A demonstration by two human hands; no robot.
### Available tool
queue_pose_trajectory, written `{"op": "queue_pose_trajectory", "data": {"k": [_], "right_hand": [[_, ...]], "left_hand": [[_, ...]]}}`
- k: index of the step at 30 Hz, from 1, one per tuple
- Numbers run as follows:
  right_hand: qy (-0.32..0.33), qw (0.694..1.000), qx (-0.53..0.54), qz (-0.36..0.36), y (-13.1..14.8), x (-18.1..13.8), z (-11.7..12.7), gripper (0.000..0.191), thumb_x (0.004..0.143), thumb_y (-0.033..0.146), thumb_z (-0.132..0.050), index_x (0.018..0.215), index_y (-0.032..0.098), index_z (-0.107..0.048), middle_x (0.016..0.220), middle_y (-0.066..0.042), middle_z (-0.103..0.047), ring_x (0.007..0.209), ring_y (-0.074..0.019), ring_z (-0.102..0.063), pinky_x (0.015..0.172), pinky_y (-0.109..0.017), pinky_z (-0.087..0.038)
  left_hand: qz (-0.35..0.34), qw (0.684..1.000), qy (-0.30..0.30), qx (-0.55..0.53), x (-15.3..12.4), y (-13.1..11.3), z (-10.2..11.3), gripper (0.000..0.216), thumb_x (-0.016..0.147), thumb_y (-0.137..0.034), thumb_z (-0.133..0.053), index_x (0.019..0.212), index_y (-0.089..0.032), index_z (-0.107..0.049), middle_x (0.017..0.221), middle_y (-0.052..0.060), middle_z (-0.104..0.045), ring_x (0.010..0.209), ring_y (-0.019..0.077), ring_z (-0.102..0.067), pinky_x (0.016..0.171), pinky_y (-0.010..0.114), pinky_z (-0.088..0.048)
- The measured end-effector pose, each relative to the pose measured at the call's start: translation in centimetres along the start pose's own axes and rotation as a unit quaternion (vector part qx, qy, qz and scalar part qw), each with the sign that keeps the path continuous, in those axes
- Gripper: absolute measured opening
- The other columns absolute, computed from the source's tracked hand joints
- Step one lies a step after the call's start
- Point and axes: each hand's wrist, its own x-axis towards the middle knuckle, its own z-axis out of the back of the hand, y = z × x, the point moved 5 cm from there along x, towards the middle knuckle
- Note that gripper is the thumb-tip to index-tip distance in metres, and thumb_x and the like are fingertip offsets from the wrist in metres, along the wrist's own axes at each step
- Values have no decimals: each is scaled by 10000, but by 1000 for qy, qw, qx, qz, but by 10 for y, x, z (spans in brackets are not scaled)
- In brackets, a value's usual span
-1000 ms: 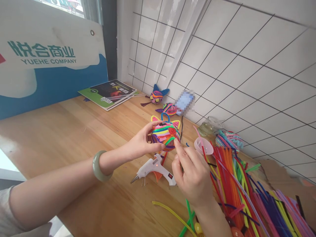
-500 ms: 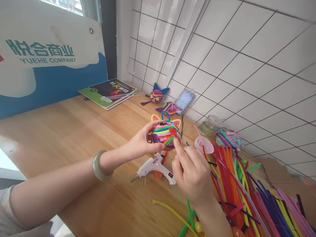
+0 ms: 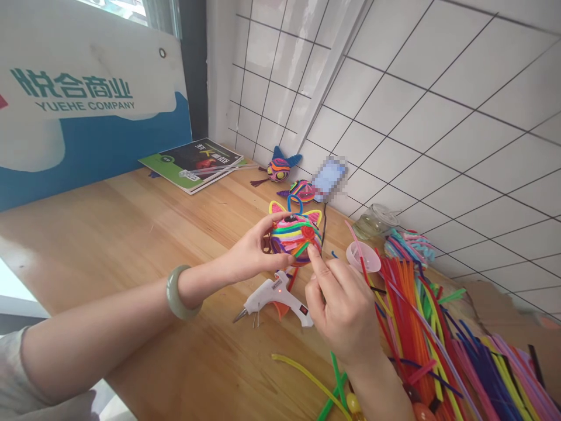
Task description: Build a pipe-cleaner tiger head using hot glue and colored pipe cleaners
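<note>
My left hand (image 3: 258, 245) is closed round a ball-shaped pipe-cleaner animal head (image 3: 291, 234), thumb below and fingers over the top. Coloured stripes cover it, with pink ears edged in yellow, a blue loop on top and a red coil on its side. The index fingertip of my right hand (image 3: 339, 301) presses on the head just below the red coil, by a green strip. Its other fingers are curled in, and I see nothing held in them. Beneath the head lies a white glue gun (image 3: 267, 295) with a lit red light, its metal tip pointing left.
Several bundled pipe cleaners (image 3: 412, 304) spread across the right side, near a pink cup (image 3: 363, 257) and a glass jar (image 3: 374, 221). Two finished heads, one blue-eared (image 3: 278, 166), sit by the tiled wall beside a blurred phone (image 3: 329, 178). Booklets (image 3: 193, 166) lie at the back left.
Almost nothing differs. Both hands and the animal head stay in place, with the right index finger still on it; the view shifts very slightly.
</note>
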Motion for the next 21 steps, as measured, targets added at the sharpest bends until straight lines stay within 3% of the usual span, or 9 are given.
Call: {"op": "queue_pose_trajectory", "data": {"k": [21], "right_hand": [[-4,999,-48,14,1,0,0,363,849,41,-494,1197,9,-591,679,-41,-520,650,-178,-436,617,-328,-374]], "left_hand": [[-3,1000,6,-8,0,1,0,704,708,-247,-775,1320,-275,-427,1282,85,-570,1143,267,-569,901,384,-511]]}}
